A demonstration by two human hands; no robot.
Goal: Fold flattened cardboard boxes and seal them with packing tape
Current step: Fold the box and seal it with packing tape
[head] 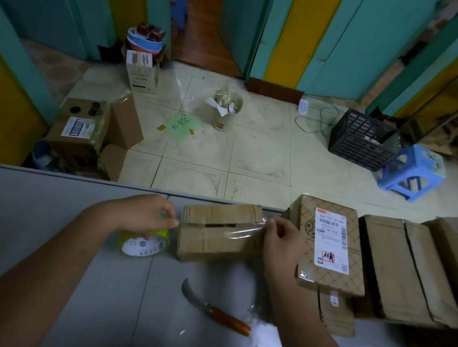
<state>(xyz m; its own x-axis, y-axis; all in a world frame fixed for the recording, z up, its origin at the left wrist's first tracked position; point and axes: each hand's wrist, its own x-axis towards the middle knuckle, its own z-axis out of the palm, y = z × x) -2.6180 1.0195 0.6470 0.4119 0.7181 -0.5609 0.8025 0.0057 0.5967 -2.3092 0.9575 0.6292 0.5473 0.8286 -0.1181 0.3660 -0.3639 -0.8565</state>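
A small brown cardboard box [217, 243] stands on the grey table [36, 219], its top flaps closed with a dark slit between them. A strip of clear tape [240, 230] stretches across the top seam. My left hand [141, 213] grips the tape roll [144, 245], yellow-rimmed with a white core, just left of the box. My right hand [281, 245] pinches the free end of the tape at the box's right edge.
A curved knife with an orange handle [216, 309] lies on the table in front of the box. A labelled parcel [330, 245] and several cardboard boxes [403, 270] are stacked at the right. Beyond the table's far edge, the floor holds boxes, a bin, a black crate and a blue stool.
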